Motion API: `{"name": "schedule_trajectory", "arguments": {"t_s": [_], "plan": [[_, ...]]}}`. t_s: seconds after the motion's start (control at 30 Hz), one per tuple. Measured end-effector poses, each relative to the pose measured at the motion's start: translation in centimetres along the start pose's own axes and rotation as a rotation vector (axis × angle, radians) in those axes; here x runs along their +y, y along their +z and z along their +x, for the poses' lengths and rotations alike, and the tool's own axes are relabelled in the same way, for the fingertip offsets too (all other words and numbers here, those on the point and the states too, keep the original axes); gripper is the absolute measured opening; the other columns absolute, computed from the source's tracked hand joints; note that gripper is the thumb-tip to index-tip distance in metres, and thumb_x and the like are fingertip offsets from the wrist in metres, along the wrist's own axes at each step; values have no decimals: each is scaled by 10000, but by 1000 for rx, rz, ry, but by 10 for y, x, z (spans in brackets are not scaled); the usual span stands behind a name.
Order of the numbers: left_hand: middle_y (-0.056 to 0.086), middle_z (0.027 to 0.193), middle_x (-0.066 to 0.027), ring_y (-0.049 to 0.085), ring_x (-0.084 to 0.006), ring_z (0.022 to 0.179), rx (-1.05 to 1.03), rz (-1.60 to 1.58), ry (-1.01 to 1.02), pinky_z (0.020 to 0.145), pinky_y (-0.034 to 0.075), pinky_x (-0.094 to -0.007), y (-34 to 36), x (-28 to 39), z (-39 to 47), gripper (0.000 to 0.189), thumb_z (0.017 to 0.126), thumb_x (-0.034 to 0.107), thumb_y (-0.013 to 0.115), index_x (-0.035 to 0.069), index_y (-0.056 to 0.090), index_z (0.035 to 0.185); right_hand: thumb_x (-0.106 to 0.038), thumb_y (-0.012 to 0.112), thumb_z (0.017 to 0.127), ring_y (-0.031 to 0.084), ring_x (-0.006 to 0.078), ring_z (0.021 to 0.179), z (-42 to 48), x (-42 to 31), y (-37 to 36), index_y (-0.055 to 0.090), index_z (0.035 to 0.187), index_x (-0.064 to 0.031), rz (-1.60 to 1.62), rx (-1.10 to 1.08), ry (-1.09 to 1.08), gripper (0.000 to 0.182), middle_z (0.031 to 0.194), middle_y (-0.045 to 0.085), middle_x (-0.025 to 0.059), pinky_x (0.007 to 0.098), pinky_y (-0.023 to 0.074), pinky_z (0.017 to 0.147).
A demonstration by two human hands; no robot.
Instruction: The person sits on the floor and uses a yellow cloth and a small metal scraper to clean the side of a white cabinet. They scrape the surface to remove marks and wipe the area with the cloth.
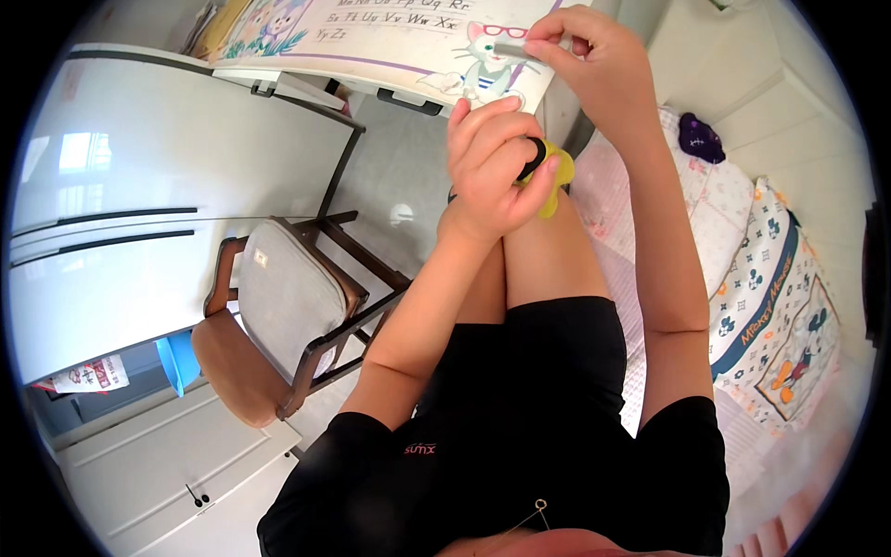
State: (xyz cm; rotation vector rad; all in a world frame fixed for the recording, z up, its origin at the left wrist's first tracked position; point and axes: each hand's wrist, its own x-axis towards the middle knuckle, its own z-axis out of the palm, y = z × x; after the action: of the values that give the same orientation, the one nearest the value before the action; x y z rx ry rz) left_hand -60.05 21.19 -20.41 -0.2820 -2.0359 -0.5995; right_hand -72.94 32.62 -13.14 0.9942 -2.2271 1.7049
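My left hand is just off the near edge of a desk mat printed with letters and a cartoon cat. Its curled fingers hold a yellow object with a black ring-shaped part; the hand hides much of it, so its kind is unclear. Over the mat's right end, my right hand pinches a short, narrow grey strip between thumb and fingertips. The strip lies across the view of the cat's face; whether it touches the mat cannot be told.
A wooden chair with a grey cushion stands at the left, near a glossy white cabinet. The desk drawer has a black handle. At the right is a bed with pink bedding, a patterned pillow and a dark purple item.
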Motion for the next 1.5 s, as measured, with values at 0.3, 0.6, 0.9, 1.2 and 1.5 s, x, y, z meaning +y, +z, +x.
{"name": "schedule_trajectory", "arguments": {"t_s": [0.3, 0.6, 0.9, 1.2, 1.5], "plan": [[657, 1040, -53, 626, -330, 1049, 49, 82, -104, 998, 430, -491, -7, 40, -2, 187, 711, 211, 829, 128, 665, 745, -146, 705, 959, 568, 40, 738, -43, 25, 4, 766, 1025, -42, 86, 406, 7, 137, 902, 740, 5, 217, 442, 653], [659, 1000, -122, 657, -270, 766, -161, -240, -281, 618, 527, -339, 43, 52, -48, 194, 779, 68, 808, 39, 681, 923, -397, 529, 1082, 623, 137, 1018, -253, 108, 30, 643, 1247, -23, 836, 397, 989, 425, 1178, 676, 41, 279, 488, 897], [640, 1112, -201, 623, -396, 992, -491, -123, -330, 829, 513, -420, 93, 51, -87, 389, 836, 47, 736, 3, 582, 1190, -251, 484, 1094, 612, 202, 1189, -216, 159, 31, 478, 1454, -3, 1199, 339, 985, 437, 1327, 620, 120, 327, 502, 1009], [626, 1180, -220, 626, -418, 1034, -565, -68, -476, 871, 534, -439, 128, 23, -65, 389, 880, 83, 704, -28, 594, 1235, -385, 463, 1108, 535, 201, 1285, -202, 154, 41, 463, 1503, -5, 981, 566, 831, 548, 1428, 550, 117, 360, 459, 1066], [501, 1481, -267, 583, -379, 1278, -632, -201, -381, 1052, 494, -431, 100, 26, -92, 446, 885, 47, 699, -12, 642, 1323, -409, 462, 1089, 595, 236, 1126, -156, 200, 107, 571, 1349, -1, 1030, 527, 1012, 495, 1280, 644, 122, 333, 442, 1024]]}}
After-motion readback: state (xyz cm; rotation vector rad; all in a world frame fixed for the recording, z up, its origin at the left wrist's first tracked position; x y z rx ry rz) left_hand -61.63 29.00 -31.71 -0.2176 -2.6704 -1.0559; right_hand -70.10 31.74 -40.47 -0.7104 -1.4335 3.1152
